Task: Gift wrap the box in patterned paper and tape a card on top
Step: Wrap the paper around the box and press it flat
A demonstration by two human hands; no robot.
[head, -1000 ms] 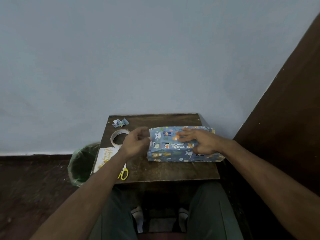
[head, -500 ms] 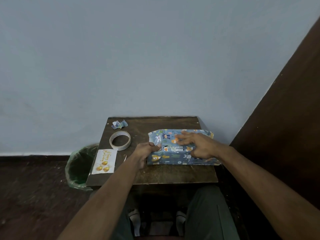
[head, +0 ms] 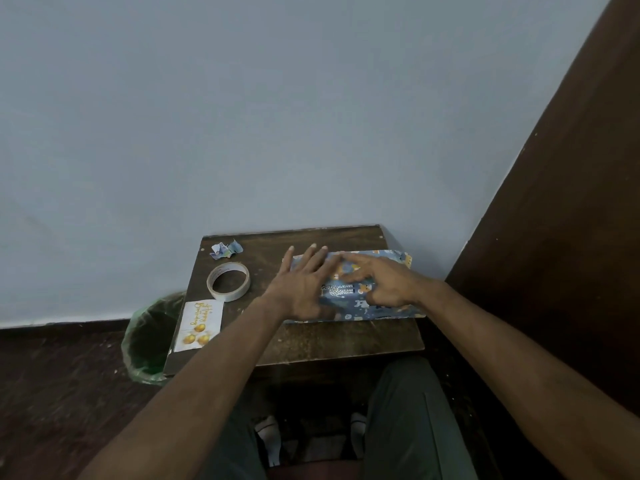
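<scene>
At the far left, beside the counter (head: 311,344), a bin with a green liner (head: 149,337) is seen on the floor. On the counter's near left edge a birthday card (head: 199,325) is laid face up, untouched, with a roll of tape (head: 228,281) just beyond it and a crumpled scrap of paper (head: 225,250) at the far left corner. Right of these, the wrapped box (head: 360,301) is set flat on the counter, covered in blue patterned paper. Its left end is pressed by the left hand (head: 301,289), whose fingers (head: 313,256) are spread wide and straight, nothing being held. The top of the box is touched by the right hand (head: 384,284), fingers extended and loosely splayed, with nothing gripped.

The box is judged light and fairly stiff, while the glossy paper is likely slippery and easily creased or torn at the folds. It would best be steadied by flat palms on the top, or lifted by its two short ends. The card, thin and flexible, would best be pinched at one edge.
</scene>
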